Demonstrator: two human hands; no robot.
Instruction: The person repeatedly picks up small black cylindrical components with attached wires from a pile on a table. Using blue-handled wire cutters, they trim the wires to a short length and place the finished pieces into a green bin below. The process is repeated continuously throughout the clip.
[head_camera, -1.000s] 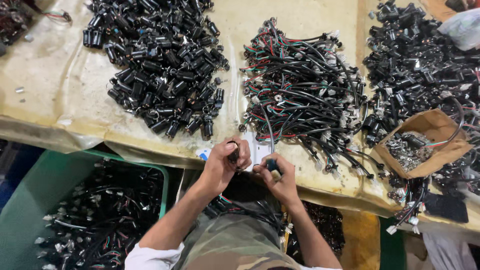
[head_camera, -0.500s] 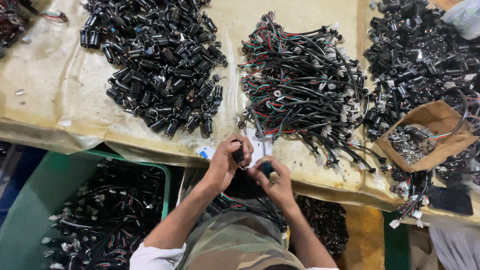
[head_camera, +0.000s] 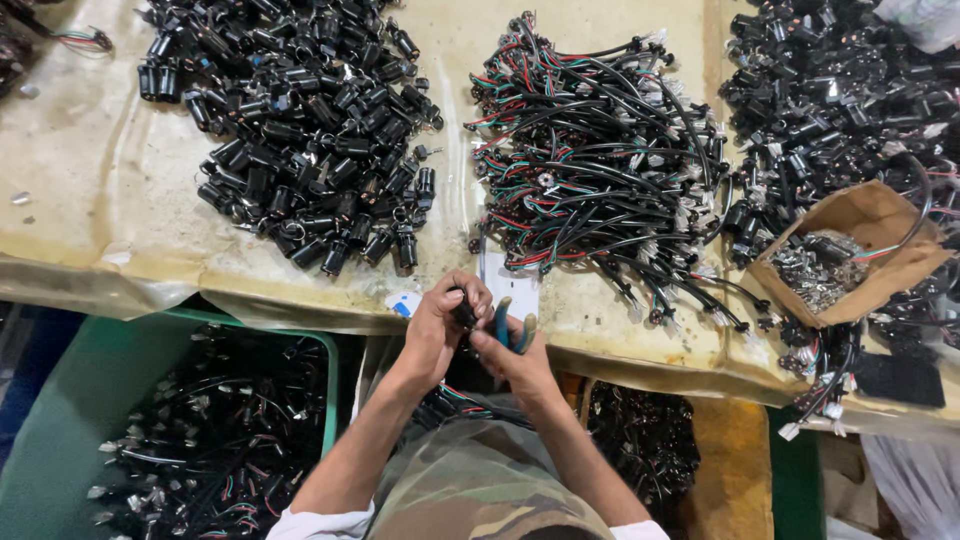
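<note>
My left hand (head_camera: 443, 322) pinches a small black cylindrical part (head_camera: 465, 314) at the table's front edge. My right hand (head_camera: 513, 358) grips a tool with blue and yellow handles (head_camera: 511, 327) and presses against the part. Both hands meet just below a small white card (head_camera: 508, 290) on the table. A heap of black cylindrical parts (head_camera: 300, 120) lies up and left of the hands. A bundle of black, red and green wires (head_camera: 600, 170) lies up and right.
The table (head_camera: 80, 200) has a worn beige cover. A green bin (head_camera: 120, 400) of wired parts stands below left. A brown paper box (head_camera: 850, 255) of small metal pieces sits at the right, beside another black heap (head_camera: 840, 90).
The hands have stayed together at the table edge. The tool's blue and yellow handles now show more between my fingers.
</note>
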